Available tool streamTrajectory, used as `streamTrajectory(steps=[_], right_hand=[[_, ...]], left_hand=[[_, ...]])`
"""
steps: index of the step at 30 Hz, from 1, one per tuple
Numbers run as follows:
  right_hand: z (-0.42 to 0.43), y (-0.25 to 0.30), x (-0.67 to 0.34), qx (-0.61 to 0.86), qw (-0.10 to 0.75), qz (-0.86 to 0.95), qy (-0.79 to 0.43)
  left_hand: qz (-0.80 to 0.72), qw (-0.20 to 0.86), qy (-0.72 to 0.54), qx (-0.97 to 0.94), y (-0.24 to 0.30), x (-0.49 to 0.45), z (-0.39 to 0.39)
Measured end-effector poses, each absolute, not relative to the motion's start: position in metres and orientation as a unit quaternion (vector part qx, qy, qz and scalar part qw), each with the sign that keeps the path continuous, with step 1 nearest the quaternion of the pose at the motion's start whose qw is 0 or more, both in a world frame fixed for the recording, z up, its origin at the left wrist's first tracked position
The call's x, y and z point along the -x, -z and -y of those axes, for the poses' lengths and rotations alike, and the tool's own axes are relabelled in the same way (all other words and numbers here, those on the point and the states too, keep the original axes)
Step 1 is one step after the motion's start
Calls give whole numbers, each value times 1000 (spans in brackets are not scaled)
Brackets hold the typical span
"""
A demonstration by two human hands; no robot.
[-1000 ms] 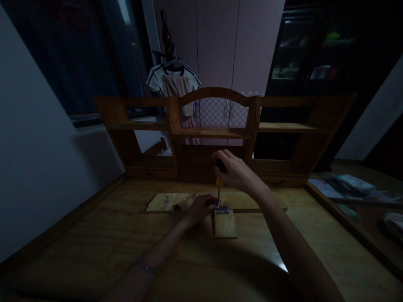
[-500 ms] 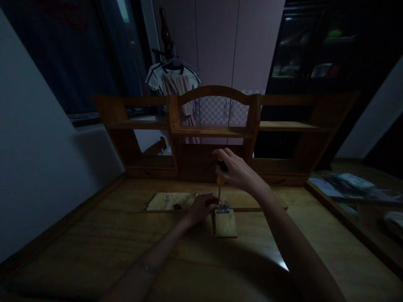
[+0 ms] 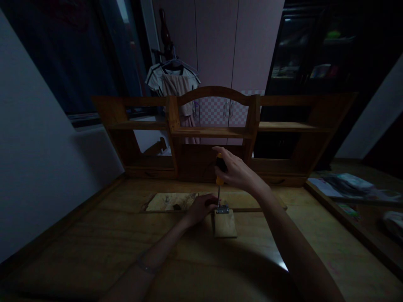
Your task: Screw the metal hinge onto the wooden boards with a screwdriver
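My right hand [image 3: 237,170] is closed around the yellow and black handle of a screwdriver [image 3: 219,180], held upright with its shaft pointing down. The tip meets the left part of a metal hinge [image 3: 223,209]. This hinge lies where a small square wooden block [image 3: 225,224] meets a long wooden board [image 3: 245,200]. Low beside the shaft, my left hand [image 3: 201,208] has its thumb and fingers drawn together at the hinge's left edge. What those fingertips pinch, if anything, is hidden.
Everything rests on a wooden desktop [image 3: 103,235]. Behind the board stands a wooden shelf unit [image 3: 214,132] with open compartments. Papers and plastic-wrapped things [image 3: 349,182] lie off the right edge. A wall [image 3: 47,167] borders the left side, and clothes [image 3: 176,82] hang behind.
My right hand has shifted very slightly on the screwdriver handle, with the index finger a little more stretched out. The left hand, hinge and boards stay in place.
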State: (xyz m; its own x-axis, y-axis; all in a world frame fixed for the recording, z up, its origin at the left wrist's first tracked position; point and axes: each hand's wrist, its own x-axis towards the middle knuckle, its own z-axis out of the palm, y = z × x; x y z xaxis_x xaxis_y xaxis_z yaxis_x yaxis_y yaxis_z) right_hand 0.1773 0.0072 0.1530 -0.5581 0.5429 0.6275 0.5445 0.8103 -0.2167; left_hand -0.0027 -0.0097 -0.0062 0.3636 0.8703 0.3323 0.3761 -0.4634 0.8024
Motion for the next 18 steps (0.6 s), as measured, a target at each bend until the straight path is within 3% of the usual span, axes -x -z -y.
streamTrajectory(steps=[10,18], right_hand=[[-8,-153,-177,322,344,881,22],[-2,-157,-178,308,337,889,21]], left_hand=[[-422,309,-404,-751,10,2,9],[-445,243,-397,-765,11,3,8]])
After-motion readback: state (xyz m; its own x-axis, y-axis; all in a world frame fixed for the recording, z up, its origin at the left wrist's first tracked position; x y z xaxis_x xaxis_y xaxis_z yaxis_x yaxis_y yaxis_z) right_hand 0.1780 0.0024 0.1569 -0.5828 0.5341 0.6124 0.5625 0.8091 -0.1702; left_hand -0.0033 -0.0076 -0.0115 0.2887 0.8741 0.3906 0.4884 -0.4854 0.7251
